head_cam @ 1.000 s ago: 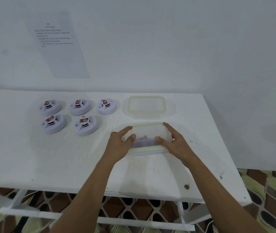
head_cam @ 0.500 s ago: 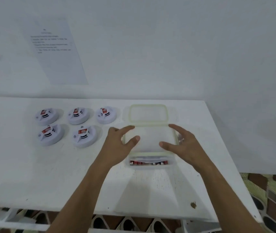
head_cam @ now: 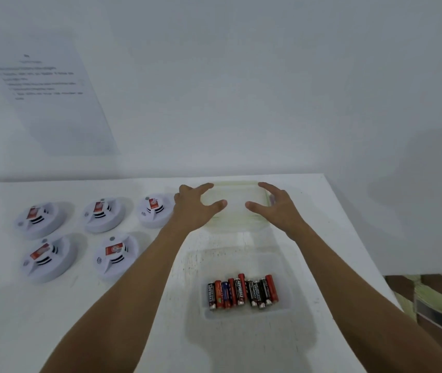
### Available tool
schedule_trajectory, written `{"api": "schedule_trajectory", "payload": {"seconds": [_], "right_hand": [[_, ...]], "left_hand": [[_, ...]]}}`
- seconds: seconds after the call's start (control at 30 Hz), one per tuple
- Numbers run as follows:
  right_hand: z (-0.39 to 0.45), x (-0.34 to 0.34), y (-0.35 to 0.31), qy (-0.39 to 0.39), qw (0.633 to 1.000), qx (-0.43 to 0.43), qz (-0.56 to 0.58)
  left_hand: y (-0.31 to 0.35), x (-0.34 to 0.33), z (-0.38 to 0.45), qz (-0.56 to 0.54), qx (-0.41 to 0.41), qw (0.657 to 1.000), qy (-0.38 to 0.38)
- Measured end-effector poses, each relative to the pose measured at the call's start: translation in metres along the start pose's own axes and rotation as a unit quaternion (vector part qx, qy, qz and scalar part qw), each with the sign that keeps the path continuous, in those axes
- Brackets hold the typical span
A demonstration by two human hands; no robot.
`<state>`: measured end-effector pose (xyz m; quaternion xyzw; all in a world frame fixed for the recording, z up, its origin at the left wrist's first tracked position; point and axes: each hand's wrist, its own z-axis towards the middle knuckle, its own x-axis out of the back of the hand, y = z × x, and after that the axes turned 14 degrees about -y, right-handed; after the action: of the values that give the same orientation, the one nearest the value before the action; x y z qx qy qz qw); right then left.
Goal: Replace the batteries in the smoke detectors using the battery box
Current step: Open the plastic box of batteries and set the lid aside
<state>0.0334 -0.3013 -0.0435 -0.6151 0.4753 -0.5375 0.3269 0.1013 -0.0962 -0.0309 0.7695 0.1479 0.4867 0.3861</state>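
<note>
A person stands at a white table [head_cam: 53, 319], both arms stretched forward. The left hand [head_cam: 195, 208] and right hand [head_cam: 273, 208] sit at either side of a clear plastic lid [head_cam: 237, 208] with a pale greenish rim, lying near the table's far edge. Fingers are spread and only loosely bent; whether they touch the lid or hover just over it cannot be told, and neither hand seems to grip anything. Nearer the person sits the battery box [head_cam: 244, 267], a shallow, translucent, rounded-corner tub, open at the top. Inside, at its near end, a row of small cylindrical batteries [head_cam: 242, 293] lies side by side, in glossy red, black and one blue wrapper. To the left, five smoke detectors [head_cam: 115, 255] rest in two rows, three behind and two in front: round, smooth, off-white plastic discs, each showing a red label at its centre. A printed sheet of paper [head_cam: 50, 90] hangs on the plain white wall, its text too blurred to read. The step in hand looks like setting the lid aside, so the box stands ready. The next move likely calls for bringing a hand back to a detector, turning it to reach its battery compartment, then pinching one slim battery out of the tight row.
</note>
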Motion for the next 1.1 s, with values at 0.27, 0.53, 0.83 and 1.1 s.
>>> {"api": "schedule_trajectory", "payload": {"seconds": [0.27, 0.53, 0.83, 1.1], "right_hand": [[-0.036, -0.004, 0.012, -0.023, 0.999, -0.024, 0.030], [-0.016, 0.019, -0.027, 0.013, 0.997, 0.011, -0.071], [0.066, 0.021, -0.013, -0.011, 0.998, -0.013, -0.054], [0.092, 0.013, 0.018, -0.034, 0.975, -0.115, -0.187]], "left_hand": [[-0.009, -0.008, -0.033, -0.020, 0.001, 0.999, -0.026], [0.026, 0.019, -0.014, -0.022, -0.018, 1.000, -0.003], [0.016, 0.022, 0.058, -0.009, 0.012, 0.999, -0.029], [-0.019, 0.001, 0.089, 0.028, 0.063, 0.996, -0.065]]}}
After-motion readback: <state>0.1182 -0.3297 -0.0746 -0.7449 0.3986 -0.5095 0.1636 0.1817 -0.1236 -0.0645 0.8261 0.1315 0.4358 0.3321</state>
